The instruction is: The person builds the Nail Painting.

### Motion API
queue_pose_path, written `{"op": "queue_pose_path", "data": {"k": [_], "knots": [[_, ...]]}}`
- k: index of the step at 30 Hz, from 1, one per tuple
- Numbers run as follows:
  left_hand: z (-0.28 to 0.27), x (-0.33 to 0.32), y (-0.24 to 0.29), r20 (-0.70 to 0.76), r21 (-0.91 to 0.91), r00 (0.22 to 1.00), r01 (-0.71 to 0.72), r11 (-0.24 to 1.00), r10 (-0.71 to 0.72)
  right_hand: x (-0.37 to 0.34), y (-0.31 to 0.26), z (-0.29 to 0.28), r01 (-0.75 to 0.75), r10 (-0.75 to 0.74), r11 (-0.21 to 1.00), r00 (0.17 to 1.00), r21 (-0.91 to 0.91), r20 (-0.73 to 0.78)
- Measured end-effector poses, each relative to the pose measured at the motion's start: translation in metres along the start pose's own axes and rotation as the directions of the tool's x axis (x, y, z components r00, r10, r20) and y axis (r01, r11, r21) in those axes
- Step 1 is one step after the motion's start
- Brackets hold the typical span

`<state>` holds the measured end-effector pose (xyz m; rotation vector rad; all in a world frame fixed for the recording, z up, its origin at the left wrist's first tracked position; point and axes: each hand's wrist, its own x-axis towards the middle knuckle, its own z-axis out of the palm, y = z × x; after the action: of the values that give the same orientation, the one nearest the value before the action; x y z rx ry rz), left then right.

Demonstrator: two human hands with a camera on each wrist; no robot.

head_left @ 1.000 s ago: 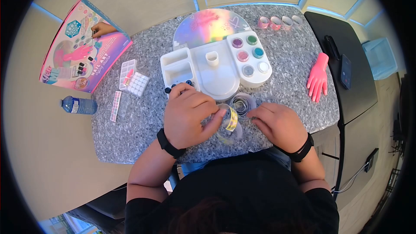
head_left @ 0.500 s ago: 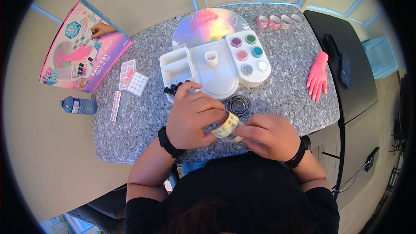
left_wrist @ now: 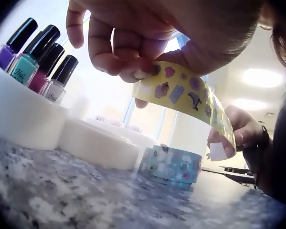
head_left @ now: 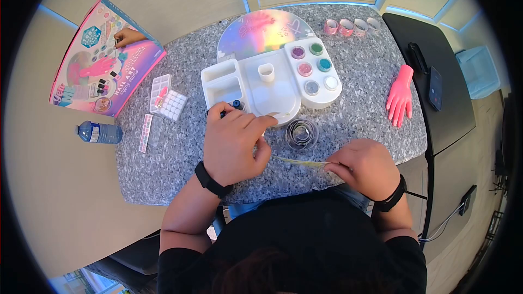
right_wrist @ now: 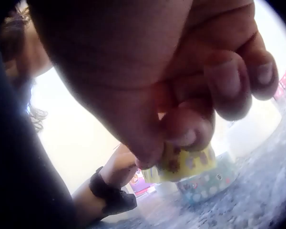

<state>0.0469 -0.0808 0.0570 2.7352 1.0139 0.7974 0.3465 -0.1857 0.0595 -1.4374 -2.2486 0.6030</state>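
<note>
A yellow sticker strip [head_left: 301, 161] with small printed pictures stretches between the two hands. My left hand [head_left: 234, 144] pinches one end between thumb and fingers, its other fingers spread near the nail polish bottles [left_wrist: 38, 57]. At the other end, my right hand [head_left: 370, 169] pinches the strip between thumb and index finger. In the left wrist view the strip bows in an arc from hand to hand. Just beyond it, a coil of sticker strips [head_left: 301, 134] rests on the granite table, its outer layer blue with printed pictures [left_wrist: 174, 164].
A white nail station [head_left: 272, 98] holds glitter pots [head_left: 305, 69] and polish bottles. Sticker rolls [head_left: 345, 28] stand at the back right, near a pink model hand [head_left: 400, 98]. To the left are gem trays [head_left: 173, 105], a water bottle [head_left: 99, 132] and a kit box [head_left: 106, 60].
The yellow strip, earlier looped between the hands, is now drawn out nearly straight. My right hand came in toward the left, then moved away to the right with one end.
</note>
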Motion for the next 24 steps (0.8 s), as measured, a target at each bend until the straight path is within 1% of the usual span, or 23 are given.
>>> {"op": "queue_pose_path", "data": {"k": [2, 5, 6, 8, 12, 14, 15, 17, 18, 20, 21, 23, 24], "knots": [[0.001, 0.0, 0.002, 0.02, 0.009, 1.0, 0.007, 1.0, -0.007, -0.003, 0.008, 0.007, -0.085, 0.087, 0.989, 0.996, -0.117, 0.007], [0.007, -0.003, 0.001, 0.058, -0.017, 0.998, 0.022, 1.0, -0.021, 0.006, 0.016, 0.015, -0.129, 0.129, 0.979, 0.992, -0.16, -0.01], [0.01, -0.004, 0.0, 0.069, -0.022, 0.998, 0.014, 1.0, -0.013, 0.01, 0.018, 0.017, -0.127, 0.127, 0.979, 0.992, -0.16, -0.011], [0.013, -0.005, 0.0, 0.08, -0.024, 0.997, 0.008, 1.0, -0.006, 0.017, 0.021, 0.02, -0.128, 0.107, 0.974, 0.987, -0.188, -0.118], [0.012, -0.007, 0.0, 0.136, 0.001, 0.991, 0.006, 1.0, -0.006, 0.033, 0.02, 0.021, -0.141, 0.121, 0.973, 0.985, -0.181, -0.122], [0.014, -0.008, -0.001, 0.149, 0.012, 0.989, 0.006, 1.0, -0.008, 0.039, 0.019, 0.022, -0.095, 0.084, 0.99, 0.991, -0.108, -0.102], [0.015, -0.008, -0.001, 0.152, 0.014, 0.988, 0.004, 1.0, -0.006, 0.041, 0.016, 0.021, -0.094, 0.083, 0.99, 0.991, -0.109, -0.101], [0.016, -0.008, -0.001, 0.154, 0.015, 0.988, 0.004, 1.0, -0.007, 0.045, 0.012, 0.019, -0.115, 0.115, 0.993, 0.993, -0.03, -0.001], [0.016, -0.008, 0.0, 0.171, 0.002, 0.985, 0.01, 1.0, -0.011, 0.046, 0.011, 0.02, -0.114, 0.114, 0.993, 0.993, -0.03, 0.0], [0.016, -0.009, 0.002, 0.188, -0.01, 0.982, 0.017, 1.0, -0.015, 0.047, 0.009, 0.021, -0.044, 0.043, 0.999, 0.998, 0.009, 0.056], [0.017, -0.009, 0.002, 0.194, -0.023, 0.981, 0.026, 0.999, -0.021, 0.048, 0.008, 0.022, -0.044, 0.043, 0.999, 0.997, 0.01, 0.056], [0.02, -0.011, 0.002, 0.2, -0.037, 0.979, 0.036, 0.999, -0.028, 0.048, 0.006, 0.024, 0.036, -0.04, 0.998, 0.996, 0.047, 0.083], [0.023, -0.012, 0.001, 0.192, -0.052, 0.981, 0.036, 0.998, -0.026, 0.048, 0.006, 0.025, 0.036, -0.04, 0.998, 0.996, 0.048, 0.084]]}}
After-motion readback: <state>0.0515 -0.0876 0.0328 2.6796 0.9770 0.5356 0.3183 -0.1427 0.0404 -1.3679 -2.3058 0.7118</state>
